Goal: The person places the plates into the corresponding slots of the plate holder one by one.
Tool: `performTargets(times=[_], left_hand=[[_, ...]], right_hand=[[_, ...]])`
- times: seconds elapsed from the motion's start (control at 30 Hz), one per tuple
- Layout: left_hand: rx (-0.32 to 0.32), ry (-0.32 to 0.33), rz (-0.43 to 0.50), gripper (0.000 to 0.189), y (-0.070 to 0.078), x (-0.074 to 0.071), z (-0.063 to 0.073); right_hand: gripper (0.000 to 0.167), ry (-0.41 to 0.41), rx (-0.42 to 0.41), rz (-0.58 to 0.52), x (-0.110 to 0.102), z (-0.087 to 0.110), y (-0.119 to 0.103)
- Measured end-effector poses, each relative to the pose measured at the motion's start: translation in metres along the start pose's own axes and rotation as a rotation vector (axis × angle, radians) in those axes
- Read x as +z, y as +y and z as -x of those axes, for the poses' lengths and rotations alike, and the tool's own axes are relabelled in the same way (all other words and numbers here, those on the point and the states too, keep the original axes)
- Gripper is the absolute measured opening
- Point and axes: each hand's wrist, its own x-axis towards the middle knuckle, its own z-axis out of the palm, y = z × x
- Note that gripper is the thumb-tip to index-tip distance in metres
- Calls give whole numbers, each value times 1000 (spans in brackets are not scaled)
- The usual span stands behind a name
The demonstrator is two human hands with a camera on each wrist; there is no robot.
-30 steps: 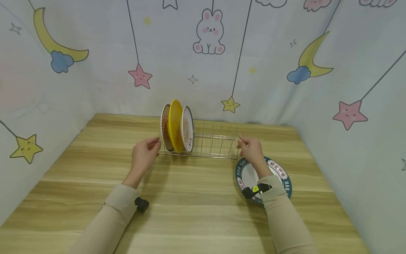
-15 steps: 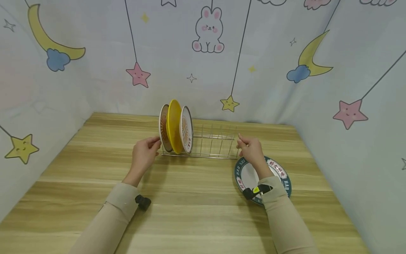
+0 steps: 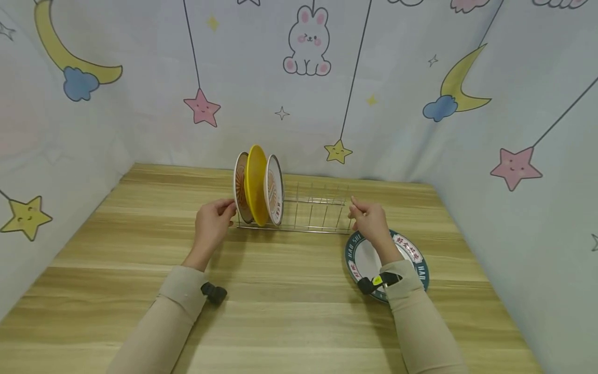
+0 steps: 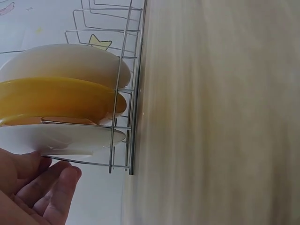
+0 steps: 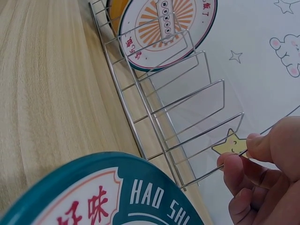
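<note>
Both hands are bracing the wire rack (image 3: 303, 213) at the back of the table (image 3: 280, 291): left hand (image 3: 212, 223) curling at its end by 3 upright plates (image 3: 258, 185), right hand (image 3: 369, 221) pinching the far end wire, steadying it. A teal-rimmed plate (image 3: 411, 259) is lying beside.

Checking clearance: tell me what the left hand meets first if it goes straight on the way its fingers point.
Probably the outermost white plate in the wire rack; the left hand lies right beside its end, though contact is unclear.

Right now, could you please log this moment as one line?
left hand: touches wire rack end | right hand: pinches rack wire | three plates racked | teal-rimmed plate on table
</note>
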Motion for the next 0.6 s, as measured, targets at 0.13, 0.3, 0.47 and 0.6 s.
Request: performTargets(times=[0.13,0.3,0.47,0.6], left_hand=[[1,16,8,28,-2,1,-1],[-12,16,32,28,-3,0,-3],[-25,17,53,28,-1,0,-4],[-40,19,73,28,0,-1,-5]], right_hand=[[39,5,2,4,0,0,0],[38,14,-2,10,1,0,0],[38,15,7,3,1,2,-2],[38,21,18,-2,2,3,-3]])
